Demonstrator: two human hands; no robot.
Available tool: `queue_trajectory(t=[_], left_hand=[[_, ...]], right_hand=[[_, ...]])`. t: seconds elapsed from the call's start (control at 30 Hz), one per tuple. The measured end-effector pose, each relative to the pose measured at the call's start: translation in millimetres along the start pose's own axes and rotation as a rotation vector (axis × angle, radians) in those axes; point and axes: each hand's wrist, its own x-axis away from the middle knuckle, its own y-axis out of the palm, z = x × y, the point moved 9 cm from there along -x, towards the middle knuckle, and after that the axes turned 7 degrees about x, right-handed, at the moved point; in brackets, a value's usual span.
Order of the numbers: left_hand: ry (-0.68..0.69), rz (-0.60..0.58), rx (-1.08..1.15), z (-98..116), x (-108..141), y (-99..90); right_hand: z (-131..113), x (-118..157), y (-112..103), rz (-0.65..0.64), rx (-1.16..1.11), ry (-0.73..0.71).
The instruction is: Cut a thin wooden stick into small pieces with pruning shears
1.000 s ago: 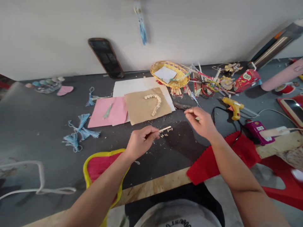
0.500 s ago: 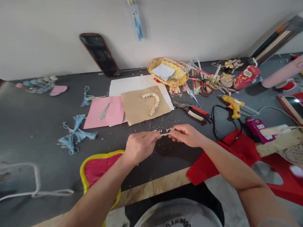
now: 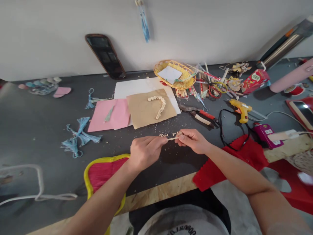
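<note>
A thin pale stick (image 3: 172,138) spans the gap between my two hands. My left hand (image 3: 148,150) pinches one end of it between thumb and fingers. The other end is pinched by my right hand (image 3: 192,140). Small cut pale pieces (image 3: 163,135) lie on the dark table just beyond my fingertips, with tiny crumbs around them. Farther back, a curved row of pale pieces (image 3: 162,105) rests on a brown sheet (image 3: 140,112). Pliers with red and white handles (image 3: 199,114) lie to the right of the sheet.
Pink paper (image 3: 97,116) and blue tassels (image 3: 83,130) lie left. A yellow basket (image 3: 187,70) stands at the back beside scissors and sticks. A yellow glue gun (image 3: 242,109), a purple box (image 3: 266,133) and red cloth (image 3: 212,173) are right. A phone (image 3: 106,57) leans on the wall.
The stick now tilts slightly up toward my right hand, and a little more of it shows between my hands. The whole view has shifted slightly. Both hands keep their pinch.
</note>
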Motion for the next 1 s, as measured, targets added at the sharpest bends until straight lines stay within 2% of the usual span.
queue_trajectory(t=[0.13, 0.27, 0.37, 0.43, 0.5, 0.6, 0.73, 1.0], left_hand=[[0.091, 0.028, -0.133, 1, 1, 2.6], [0.145, 0.145, -0.232, 1, 1, -3.1], [0.166, 0.200, -0.259, 1, 0, -5.9], [0.173, 0.216, -0.253, -1, -1, -6.4], [0.177, 0.228, -0.237, -2, 0, -6.6], [0.166, 0.236, -0.224, -5, 1, -6.3], [0.124, 0.241, -0.228, -12, 0, -6.4], [0.116, 0.262, -0.200, -16, -1, -6.9]], right_hand=[[1, 1, -14, 0.071, 0.256, 0.028], [-8, 4, -51, 0.350, 0.592, -0.112], [-18, 4, -66, 0.504, 0.893, -0.204], [-20, -3, -68, 0.502, 1.122, -0.180], [-17, -13, -68, 0.445, 1.310, -0.109], [-9, -30, -70, 0.357, 1.469, -0.004], [-1, -45, -73, 0.328, 1.544, 0.073], [1, -56, -77, 0.323, 1.507, 0.029]])
